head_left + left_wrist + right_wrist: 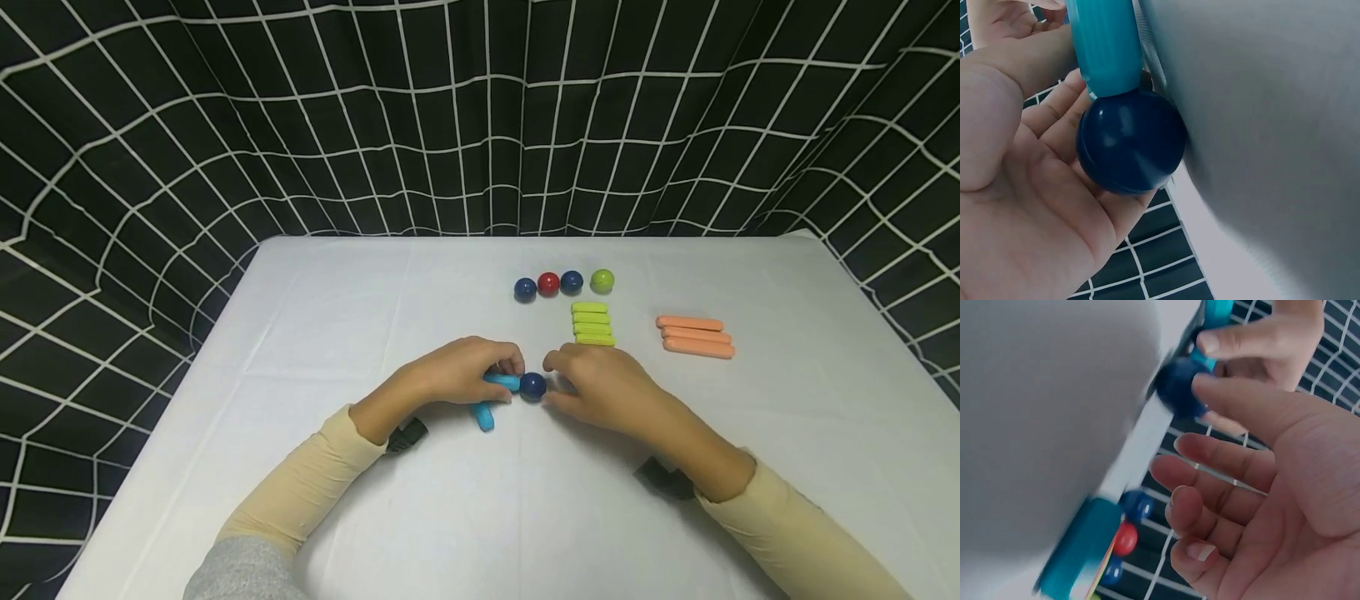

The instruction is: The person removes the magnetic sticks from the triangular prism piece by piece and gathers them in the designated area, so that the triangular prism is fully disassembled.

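My left hand (468, 371) pinches a light blue stick (504, 382) between thumb and fingers. A dark blue ball (533, 387) sits at that stick's right end. A second light blue stick (483, 416) pokes out below the left hand. In the left wrist view, a blue stick (1107, 47) meets a dark blue ball (1132, 140) in front of the palm. My right hand (603, 385) is right of the first ball; in the right wrist view its thumb (1229, 394) touches that ball (1179, 387), the other fingers loosely bent and apart from it.
Beyond the hands lie two dark blue balls (525, 290), a red ball (548, 284) and a green ball (602, 281). Several yellow-green sticks (591, 318) and three orange sticks (696, 335) lie nearby. Another blue stick (1082, 550) shows in the right wrist view.
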### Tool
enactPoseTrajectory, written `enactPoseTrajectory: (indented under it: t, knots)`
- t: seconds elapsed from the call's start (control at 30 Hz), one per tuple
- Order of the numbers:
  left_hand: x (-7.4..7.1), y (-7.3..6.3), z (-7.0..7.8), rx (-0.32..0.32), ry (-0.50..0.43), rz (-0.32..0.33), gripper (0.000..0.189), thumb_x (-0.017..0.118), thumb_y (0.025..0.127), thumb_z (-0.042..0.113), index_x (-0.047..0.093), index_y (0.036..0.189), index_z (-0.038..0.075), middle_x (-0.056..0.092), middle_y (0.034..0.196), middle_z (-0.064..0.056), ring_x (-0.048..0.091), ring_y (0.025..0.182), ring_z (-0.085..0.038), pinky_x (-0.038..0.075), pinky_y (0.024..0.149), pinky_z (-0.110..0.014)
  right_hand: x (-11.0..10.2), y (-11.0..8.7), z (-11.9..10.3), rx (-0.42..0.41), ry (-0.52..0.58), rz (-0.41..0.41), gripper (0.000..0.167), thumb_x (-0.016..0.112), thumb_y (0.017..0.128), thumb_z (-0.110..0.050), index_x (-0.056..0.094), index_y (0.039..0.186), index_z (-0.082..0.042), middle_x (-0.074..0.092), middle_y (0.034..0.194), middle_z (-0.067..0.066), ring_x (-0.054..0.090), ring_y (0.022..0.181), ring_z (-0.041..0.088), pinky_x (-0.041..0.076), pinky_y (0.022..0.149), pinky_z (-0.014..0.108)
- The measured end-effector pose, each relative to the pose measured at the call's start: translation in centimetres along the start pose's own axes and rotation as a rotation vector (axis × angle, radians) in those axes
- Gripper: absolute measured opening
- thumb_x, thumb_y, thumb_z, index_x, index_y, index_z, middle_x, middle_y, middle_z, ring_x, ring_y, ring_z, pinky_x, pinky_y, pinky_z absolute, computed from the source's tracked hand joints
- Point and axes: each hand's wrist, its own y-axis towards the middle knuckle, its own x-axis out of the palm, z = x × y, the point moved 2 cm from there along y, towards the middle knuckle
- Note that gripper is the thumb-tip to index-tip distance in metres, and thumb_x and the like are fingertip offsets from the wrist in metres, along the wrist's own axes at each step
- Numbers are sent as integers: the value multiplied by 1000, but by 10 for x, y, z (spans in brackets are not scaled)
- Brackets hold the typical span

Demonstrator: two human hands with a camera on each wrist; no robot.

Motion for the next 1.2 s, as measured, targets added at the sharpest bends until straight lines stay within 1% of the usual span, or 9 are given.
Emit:
enactPoseTrajectory:
  t: [0.1,0.17,0.37,0.67,0.83,1.0,1.2]
  knots:
    - [0,0,0,19,-7,1,21,79,89,20,68,106,18,68,96,8,60,89,-8,48,84,-27,4,6,-9,-29,7,-25,29,83,82,-32,69,95,-10,53,70,-6,47,61,11,38,53,26]
    - [-1,0,0,24,-5,-1,18,79,89,20,69,104,18,66,92,10,58,86,-9,47,81,-27,7,10,-13,-31,15,-37,27,82,84,-32,67,92,-11,49,68,-7,46,60,11,37,51,25]
    - [-2,1,0,30,0,-9,17,79,89,20,69,102,17,64,88,9,56,82,-10,47,77,-27,10,16,-19,-1,27,-50,25,82,84,-29,66,91,-11,51,69,-7,49,60,11,41,52,25]
    - [-3,1,0,48,9,-21,20,81,86,20,69,102,16,64,89,9,56,83,-9,46,79,-27,11,17,-20,-5,40,-33,23,81,82,-25,67,93,-10,49,69,-5,48,59,11,40,50,24]
    - [-3,0,-1,34,13,-15,18,82,85,18,69,98,19,63,87,11,57,84,-9,46,81,-27,11,18,-21,5,39,-54,23,80,80,-20,69,96,-8,51,71,-4,49,60,12,41,50,23]
    - [-3,-1,-2,24,25,-12,18,82,85,19,68,95,21,63,87,12,56,84,-8,46,81,-26,10,19,-21,8,36,-66,23,80,79,-20,69,94,-8,51,71,-4,50,61,13,42,51,24]
    - [-3,-1,-2,35,23,-20,18,82,86,20,67,96,20,62,87,11,56,83,-9,46,80,-26,6,20,-15,-16,9,-34,19,77,79,-17,68,92,-8,55,74,-1,50,62,14,42,54,26]
